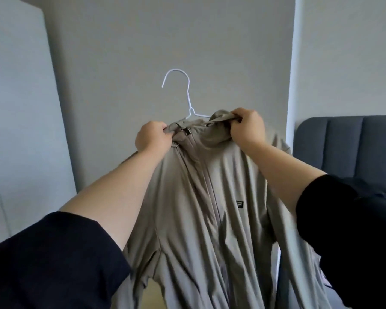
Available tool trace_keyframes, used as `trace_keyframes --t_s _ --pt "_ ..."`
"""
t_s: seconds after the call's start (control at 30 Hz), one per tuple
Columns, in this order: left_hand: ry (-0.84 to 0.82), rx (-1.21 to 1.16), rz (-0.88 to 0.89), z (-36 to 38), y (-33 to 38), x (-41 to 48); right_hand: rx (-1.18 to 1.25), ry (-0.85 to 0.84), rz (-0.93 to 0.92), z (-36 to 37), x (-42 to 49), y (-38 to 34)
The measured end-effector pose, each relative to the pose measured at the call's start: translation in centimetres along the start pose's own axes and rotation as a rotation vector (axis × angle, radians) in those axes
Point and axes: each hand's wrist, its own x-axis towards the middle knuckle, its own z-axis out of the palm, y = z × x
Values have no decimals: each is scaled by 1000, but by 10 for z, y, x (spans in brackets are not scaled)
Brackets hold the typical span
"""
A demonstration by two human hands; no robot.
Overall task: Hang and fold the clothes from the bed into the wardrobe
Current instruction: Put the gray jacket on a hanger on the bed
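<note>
Gripping grey jacket [210, 197] by bunched collar with left hand [153, 136] and right hand [246, 126], held up mid-air before wall [210, 41], beside bed [343, 141], white hanger [188, 94] poking from neck; risks sliding off hanger shoulders if tugged unevenly or one pinch loosens.

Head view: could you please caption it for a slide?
Left hand and right hand grip the beige jacket, draped on a white hanger.
</note>
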Motion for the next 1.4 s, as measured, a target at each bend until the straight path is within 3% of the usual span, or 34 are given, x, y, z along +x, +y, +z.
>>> trace_keyframes --t_s 0.07,0.2,0.27,0.33,0.4,0.5,0.63,0.83,0.93,1.0,1.1,1.17,1.23,1.3,1.4 --pt "-1 -17 52 -1 -8 9 84 -11 73 8 9 -7" --pt "-176 -39 170 18 -28 6 351 -84 290 24 14 -8" --pt "-202 -39 195 31 -35 -1 438 -78 271 28 14 -10" --pt "-184 -46 189 40 -43 -7 348 -206 178 33 13 -6" --pt "-147 -53 172 43 -51 -9 100 -430 116 38 12 6" --pt "-110 -65 152 43 -64 -8 -105 -585 158 47 5 29" --pt "-71 -80 108 43 -80 -6 -126 -583 126 65 -9 38" --pt "-132 -143 99 37 -104 2 -30 -383 195 89 -16 28" --pt "-58 10 108 25 -127 0 -38 -311 243 97 -20 29" --pt "12 195 266 15 -140 -6 -53 -281 264 102 -25 30" --pt "69 358 705 3 -145 -19 -77 -236 296 109 -33 28" --pt "5 422 990 0 -144 -27 -70 -202 317 110 -37 27" --pt "-91 437 1119 -1 -145 -33 -21 -183 330 110 -40 26" --pt "-73 360 1031 -3 -148 -36 52 -190 328 110 -42 25" --pt "13 212 653 -9 -140 -29 159 -225 297 111 -43 23"
